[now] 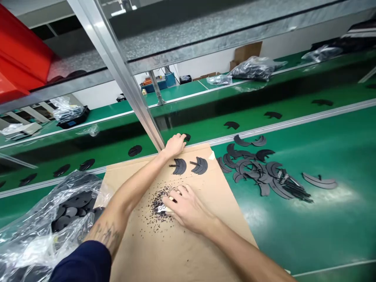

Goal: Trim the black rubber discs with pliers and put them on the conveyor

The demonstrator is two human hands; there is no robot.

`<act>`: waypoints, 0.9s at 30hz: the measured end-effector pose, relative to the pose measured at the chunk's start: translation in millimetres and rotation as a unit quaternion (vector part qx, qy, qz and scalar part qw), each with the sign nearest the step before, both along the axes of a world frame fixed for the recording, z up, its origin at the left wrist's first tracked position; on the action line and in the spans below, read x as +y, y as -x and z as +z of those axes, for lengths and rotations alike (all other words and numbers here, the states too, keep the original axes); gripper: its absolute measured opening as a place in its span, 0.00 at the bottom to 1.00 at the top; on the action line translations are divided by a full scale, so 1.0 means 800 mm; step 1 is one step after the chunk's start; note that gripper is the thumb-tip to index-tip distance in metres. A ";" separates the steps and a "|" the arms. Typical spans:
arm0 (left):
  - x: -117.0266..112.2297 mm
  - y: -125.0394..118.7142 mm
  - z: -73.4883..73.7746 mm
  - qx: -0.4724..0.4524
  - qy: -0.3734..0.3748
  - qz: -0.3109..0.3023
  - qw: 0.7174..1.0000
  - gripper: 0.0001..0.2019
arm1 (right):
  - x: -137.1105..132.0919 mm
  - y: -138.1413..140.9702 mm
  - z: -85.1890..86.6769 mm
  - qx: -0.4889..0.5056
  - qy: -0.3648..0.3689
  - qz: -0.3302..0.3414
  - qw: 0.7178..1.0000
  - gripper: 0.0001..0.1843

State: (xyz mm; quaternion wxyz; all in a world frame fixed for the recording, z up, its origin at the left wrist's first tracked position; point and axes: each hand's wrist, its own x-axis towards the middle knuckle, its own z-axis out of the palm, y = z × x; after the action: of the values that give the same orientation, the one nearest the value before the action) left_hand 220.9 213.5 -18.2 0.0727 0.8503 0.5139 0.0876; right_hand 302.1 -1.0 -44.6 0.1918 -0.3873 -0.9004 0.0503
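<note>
My left hand [175,144] reaches to the far edge of the cardboard, its fingers curled at a small black curved plastic part [187,137] on the green belt; its fingertips are partly hidden. Over the cardboard [141,250], my right hand [188,207] is closed around a small hand tool [161,208] with a pale metal face and round holes. Most of the tool is covered by my fingers, so its kind is unclear. Black scraps [155,223] lie scattered under it. Ahead of that hand rest two dark fan-shaped parts with stems, a left one [179,167] and a right one [199,166].
A pile of dark curved parts [249,168] lies on the green table at right. To the left is a clear plastic bag [26,223] of dark discs. More parts, such as a round one [135,150], line the belt. A metal post [117,66] rises just beyond the cardboard.
</note>
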 end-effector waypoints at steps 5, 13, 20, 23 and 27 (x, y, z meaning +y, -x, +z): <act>0.028 -0.030 0.003 -0.093 0.023 0.053 0.994 0.17 | 0.001 -0.003 -0.005 0.020 -0.021 -0.035 0.999 0.13; -0.066 0.078 0.023 -0.262 0.083 -0.033 0.961 0.10 | 0.007 -0.010 -0.006 0.258 -0.145 -0.129 0.946 0.22; -0.211 0.192 0.008 -0.287 0.141 -0.150 0.936 0.09 | 0.017 0.014 0.005 0.378 0.087 -0.054 0.920 0.07; -0.231 0.247 0.021 -0.221 0.129 -0.086 0.963 0.10 | 0.020 0.025 0.006 0.388 0.201 -0.105 0.893 0.13; -0.229 0.344 0.041 -0.051 0.094 0.071 0.992 0.08 | 0.022 0.029 0.018 0.398 0.269 -0.165 0.861 0.21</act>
State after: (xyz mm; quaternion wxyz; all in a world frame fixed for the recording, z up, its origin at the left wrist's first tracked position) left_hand -54.1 30.1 14.6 0.1723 0.7952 0.5748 0.0870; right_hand 278.8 16.4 -30.5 0.4280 -0.5136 -0.6219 0.4078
